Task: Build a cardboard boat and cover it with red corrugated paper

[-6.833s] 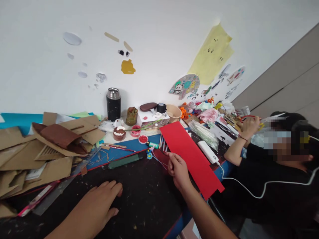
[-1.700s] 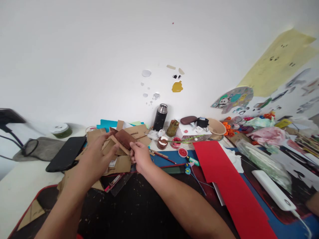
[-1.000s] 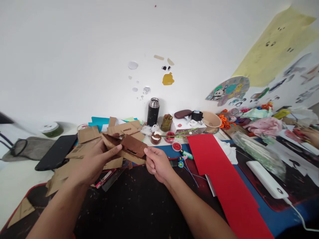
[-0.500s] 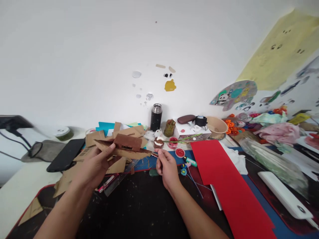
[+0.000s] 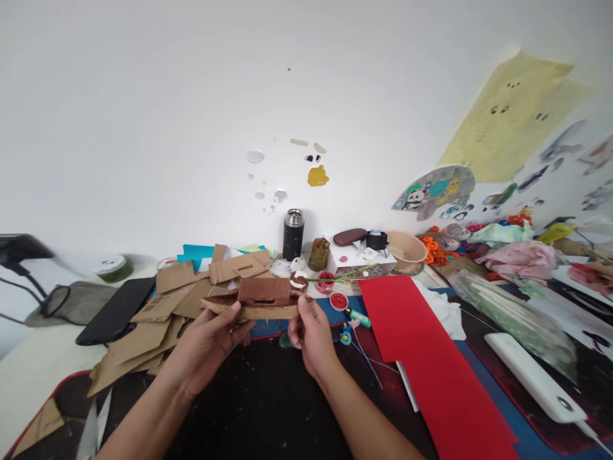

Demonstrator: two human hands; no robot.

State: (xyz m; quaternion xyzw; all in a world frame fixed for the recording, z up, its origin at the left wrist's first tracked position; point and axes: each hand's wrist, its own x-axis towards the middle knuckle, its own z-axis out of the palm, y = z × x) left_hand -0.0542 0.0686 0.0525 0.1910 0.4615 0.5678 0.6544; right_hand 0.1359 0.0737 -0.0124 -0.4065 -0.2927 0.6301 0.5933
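Note:
A small cardboard model boat (image 5: 263, 292) with a brown-painted cabin is held level above the dark mat. My left hand (image 5: 211, 342) is closed on its left part, thumb on the near side and fingers underneath. At the other end my right hand (image 5: 313, 335) pinches the hull near its right tip. Behind the boat, a small jar with white and brown contents (image 5: 299, 280) stands partly covered. Just to its right is a red-stained cup (image 5: 325, 282), with a thin green stem (image 5: 342, 279) lying over it.
Cardboard scraps (image 5: 158, 319) are heaped on the left near a black phone-like slab (image 5: 115, 310). Scissors (image 5: 96, 421) lie low left. A black flask (image 5: 293, 235) stands by the wall. Red card (image 5: 426, 364) and a white glue-gun-like device (image 5: 534, 377) occupy the right.
The boat has turned from slanting down rightward to nearly level and sits further right in view. My right hand has moved in against its end. The view has tilted slightly upward.

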